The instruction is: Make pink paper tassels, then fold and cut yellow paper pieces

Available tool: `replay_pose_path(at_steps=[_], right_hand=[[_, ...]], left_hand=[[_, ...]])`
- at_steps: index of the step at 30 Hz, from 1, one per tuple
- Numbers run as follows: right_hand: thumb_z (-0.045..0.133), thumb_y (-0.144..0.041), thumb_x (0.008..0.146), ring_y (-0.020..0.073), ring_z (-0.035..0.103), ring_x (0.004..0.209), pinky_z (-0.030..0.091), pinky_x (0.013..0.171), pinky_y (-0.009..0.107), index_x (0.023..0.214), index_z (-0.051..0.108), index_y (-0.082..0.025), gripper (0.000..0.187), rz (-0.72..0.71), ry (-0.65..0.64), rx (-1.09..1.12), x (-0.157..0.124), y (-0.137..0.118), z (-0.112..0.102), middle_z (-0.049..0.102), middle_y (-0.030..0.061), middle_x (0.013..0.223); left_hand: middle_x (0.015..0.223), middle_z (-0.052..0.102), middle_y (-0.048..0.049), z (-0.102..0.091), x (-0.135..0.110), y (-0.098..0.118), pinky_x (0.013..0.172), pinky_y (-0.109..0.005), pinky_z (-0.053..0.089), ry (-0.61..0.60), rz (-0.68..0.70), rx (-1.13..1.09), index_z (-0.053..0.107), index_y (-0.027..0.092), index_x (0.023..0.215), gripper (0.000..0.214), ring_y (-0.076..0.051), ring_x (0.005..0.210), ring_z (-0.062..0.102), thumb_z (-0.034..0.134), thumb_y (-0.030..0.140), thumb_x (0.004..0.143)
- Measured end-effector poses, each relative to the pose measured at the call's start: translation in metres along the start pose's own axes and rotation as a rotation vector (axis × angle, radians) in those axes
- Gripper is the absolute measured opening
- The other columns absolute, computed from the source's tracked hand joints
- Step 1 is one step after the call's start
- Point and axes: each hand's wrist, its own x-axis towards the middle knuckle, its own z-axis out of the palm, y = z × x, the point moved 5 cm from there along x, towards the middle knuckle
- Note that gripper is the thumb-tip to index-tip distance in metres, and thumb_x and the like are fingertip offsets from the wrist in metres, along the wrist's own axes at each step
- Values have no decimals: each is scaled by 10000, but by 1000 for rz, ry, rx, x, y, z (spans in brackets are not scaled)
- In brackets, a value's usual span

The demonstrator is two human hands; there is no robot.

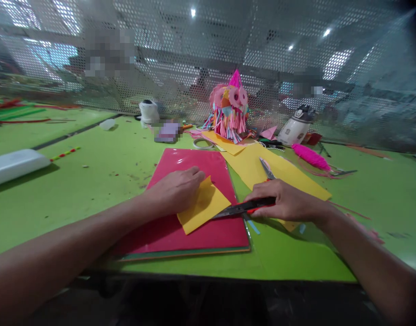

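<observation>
My left hand [180,188] grips a folded-looking piece of yellow paper [205,206] above a red sheet in clear plastic [197,163]. In my right hand [284,201] is a slim black and red tool with a grey metal front, which looks like a stapler [243,207]. Its narrow front end meets the lower right edge of the yellow piece. Whether the paper sits between its jaws is unclear. Just beyond my right hand, scissors [267,168] lie on a large yellow sheet [303,179]; their handles are partly hidden.
At the back stands a pink fringed paper piñata [230,106], beside a tape roll [203,144]. A white and black bottle [297,126] and a bundle of pink yarn [310,157] are to its right. A long white object [17,164] lies at the left. Perforated mesh [180,59] closes off the green table's far side.
</observation>
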Motion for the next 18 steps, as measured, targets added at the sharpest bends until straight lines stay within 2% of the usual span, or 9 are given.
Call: replay_pose_path(at_steps=[10,18], right_hand=[[683,-291,849,141,598,768,424,712,241,1051,703,-159,242,-59,53,-14,7,-10,7,662,35,840],[682,-334,847,139,593,716,416,671,240,1005,719,-167,233,-46,15,-8,4,-7,6,647,28,792]], left_hand=[[845,596,-94,-7,3,2,554,-317,327,11,-88,-25,515,168,834,155,-192,654,541,382,194,909],[890,606,-107,-2,2,3,514,-314,310,-13,-59,13,537,157,894,150,-186,630,547,391,189,895]])
